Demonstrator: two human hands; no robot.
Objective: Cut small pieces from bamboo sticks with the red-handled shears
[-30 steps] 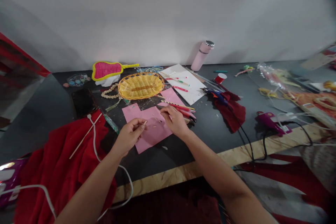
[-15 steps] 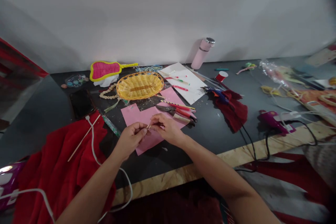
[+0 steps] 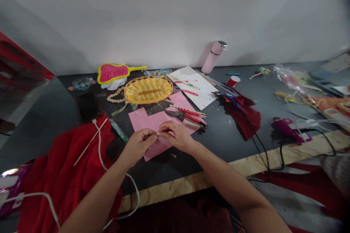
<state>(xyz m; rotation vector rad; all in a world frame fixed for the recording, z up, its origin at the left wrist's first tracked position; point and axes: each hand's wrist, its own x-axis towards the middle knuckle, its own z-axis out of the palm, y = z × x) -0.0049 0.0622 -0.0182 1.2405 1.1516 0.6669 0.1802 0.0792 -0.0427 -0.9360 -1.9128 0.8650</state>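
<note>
Pinching tiny pale piece with left hand and right hand together, above pink paper; equally near both (can't tell long axis, too small).

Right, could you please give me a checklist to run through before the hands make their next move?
1. Left hand and right hand together at the pale piece: ok.
2. Pale piece's full shape in sight: cannot tell, mostly covered.
3. Pink paper lying below the pale piece: ok.
4. Pliers out of both hands: ok.
5. White cable clear of the left forearm in view: not ok, they cross.
</note>
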